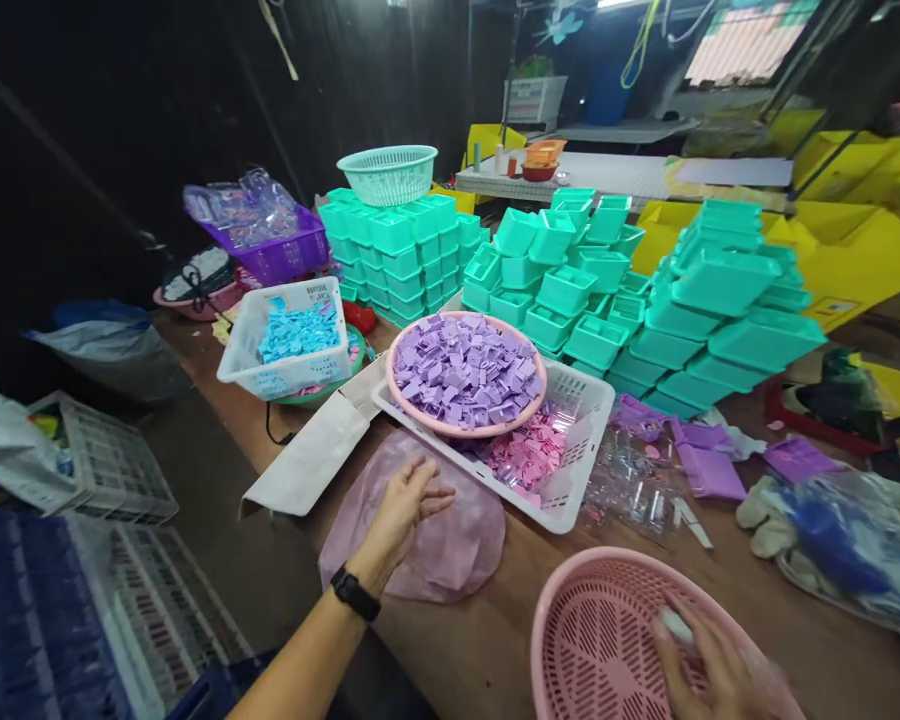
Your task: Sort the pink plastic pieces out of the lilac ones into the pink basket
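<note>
Left hand [405, 505]: grip apart, palm flat on pink plastic bag [450, 540], near left of table [487, 640]. Right hand [712, 670]: blurred, grip unclear, inside pink basket [592, 630], near right. Advice: pin bag flat, steady basket by its rim.

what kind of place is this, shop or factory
Most likely a small packing or sorting workshop, not a shop: stacks of identical teal trays, a pink basket heaped with purple pieces, and a bare wooden worktable under both hands.
</note>
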Available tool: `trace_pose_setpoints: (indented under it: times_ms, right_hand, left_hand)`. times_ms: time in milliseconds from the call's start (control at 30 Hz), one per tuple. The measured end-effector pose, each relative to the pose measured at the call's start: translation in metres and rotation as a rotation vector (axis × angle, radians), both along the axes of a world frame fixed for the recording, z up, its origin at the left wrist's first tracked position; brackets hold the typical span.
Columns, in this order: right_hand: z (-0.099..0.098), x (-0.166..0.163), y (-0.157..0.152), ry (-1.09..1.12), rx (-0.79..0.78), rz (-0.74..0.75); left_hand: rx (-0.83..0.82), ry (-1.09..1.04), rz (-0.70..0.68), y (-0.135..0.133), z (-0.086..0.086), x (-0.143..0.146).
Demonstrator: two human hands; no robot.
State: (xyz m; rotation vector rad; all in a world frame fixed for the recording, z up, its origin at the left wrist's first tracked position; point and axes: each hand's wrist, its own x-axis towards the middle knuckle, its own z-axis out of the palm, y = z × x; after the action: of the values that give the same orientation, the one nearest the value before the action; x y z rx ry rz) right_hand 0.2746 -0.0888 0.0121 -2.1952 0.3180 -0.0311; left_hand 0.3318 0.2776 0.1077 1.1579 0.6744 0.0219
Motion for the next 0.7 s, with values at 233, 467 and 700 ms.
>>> trace_pose_setpoints:
  times_ms: [233, 467, 700]
  right_hand:
    - [0.039, 0.117, 0.146, -0.056, 0.187, 0.013]
    - [0.043, 0.191, 0.211, 0.215, 0.744, -0.106]
    - [0.062, 0.208, 0.238, 0.379, 0.934, -0.127]
  left_hand:
    - [-0.058, 0.042, -0.021, 0.043, 0.016, 0.086]
    - [0.009, 0.192, 0.03, 0.054, 0.012, 0.11]
    - [0.054, 0.209, 0.14, 0.045, 0.019, 0.117]
